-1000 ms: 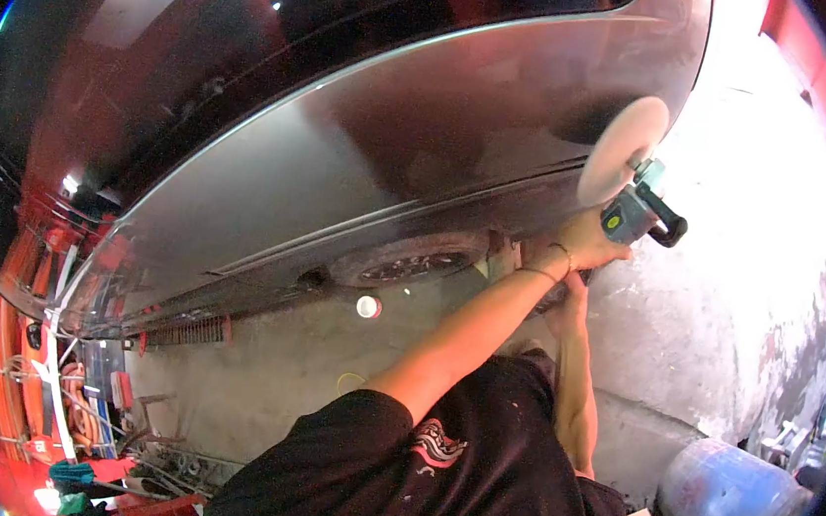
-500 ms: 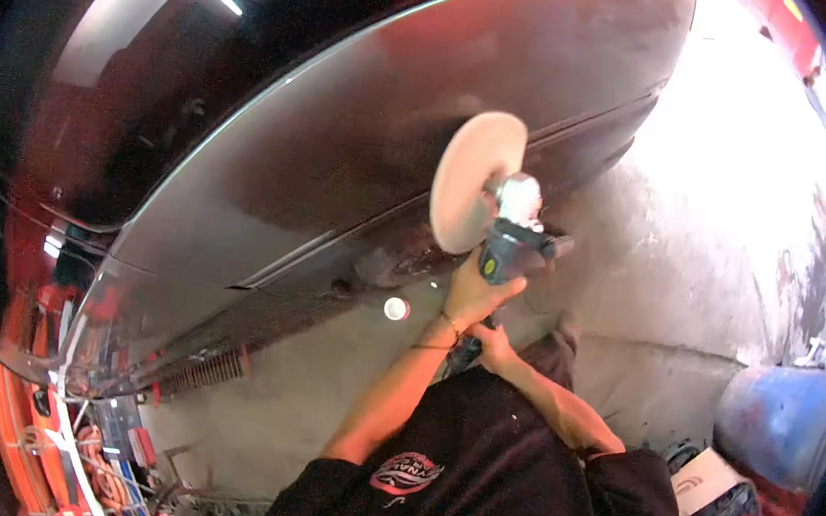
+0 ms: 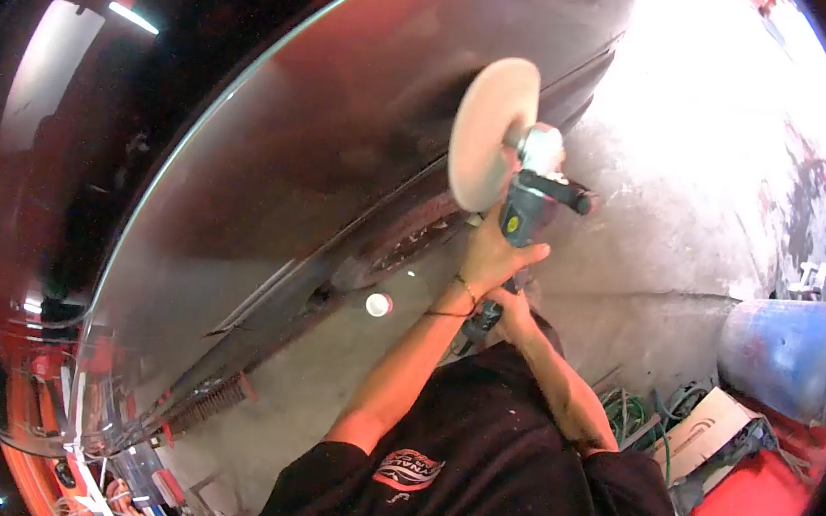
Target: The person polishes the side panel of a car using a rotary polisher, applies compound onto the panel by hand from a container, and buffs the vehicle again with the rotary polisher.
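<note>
My left hand (image 3: 495, 254) is closed around the front of a rotary polisher (image 3: 529, 211), just behind its head. Farther back, my right hand (image 3: 515, 314) grips the polisher's rear handle. A pale round polishing pad (image 3: 492, 134) is mounted on the tool, its face turned toward the dark car body panel (image 3: 315, 139). Blur on the pad suggests spinning; whether it touches the panel I cannot tell. A stubby black side handle (image 3: 570, 194) sticks out to the right, with no hand on it.
A small white cup or cap (image 3: 379, 304) is on the concrete floor. To the right are a blue drum (image 3: 783, 355), a cardboard box (image 3: 704, 435) and tangled green hose or cable (image 3: 628, 418). Orange and red equipment (image 3: 39, 471) stands at the lower left.
The polisher and both hands have shifted up and slightly right in the view. The view itself has turned, so the panel and floor things sit differently. Both hands keep their hold.
</note>
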`<state>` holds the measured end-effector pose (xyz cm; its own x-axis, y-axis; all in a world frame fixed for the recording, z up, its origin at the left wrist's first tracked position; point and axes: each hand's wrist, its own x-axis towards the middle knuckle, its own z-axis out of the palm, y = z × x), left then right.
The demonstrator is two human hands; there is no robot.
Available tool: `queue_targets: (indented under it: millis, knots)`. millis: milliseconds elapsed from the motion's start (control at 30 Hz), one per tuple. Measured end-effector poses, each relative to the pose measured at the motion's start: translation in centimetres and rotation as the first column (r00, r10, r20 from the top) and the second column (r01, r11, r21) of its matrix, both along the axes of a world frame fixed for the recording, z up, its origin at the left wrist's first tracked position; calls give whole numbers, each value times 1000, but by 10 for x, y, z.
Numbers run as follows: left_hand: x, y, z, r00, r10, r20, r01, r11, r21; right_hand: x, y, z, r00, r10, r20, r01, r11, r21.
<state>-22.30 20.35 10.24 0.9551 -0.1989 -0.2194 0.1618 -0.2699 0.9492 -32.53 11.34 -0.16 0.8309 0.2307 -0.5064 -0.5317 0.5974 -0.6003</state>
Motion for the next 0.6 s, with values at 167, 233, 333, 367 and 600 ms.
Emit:
queue_targets:
  millis: [167,233,333,367,600]
  knots:
    - [93,-80,-1,997,-63,39,65,997,-44,83,-68,23,994,-80,72,69,987,142]
    - [131,-119,-1,990,-127,64,127,992,7,114,-94,28,977,-176,-117,197,960,199]
    - [172,-172,-8,989,-147,6,142,963,230,152,-129,60,946,-307,-101,312,949,37]
    - [180,-183,4,989,-150,1,143,948,283,162,-142,55,936,-344,-73,344,939,-5]
    - [154,-162,-27,984,-172,-51,167,983,-80,140,-147,22,983,-186,8,186,976,-113]
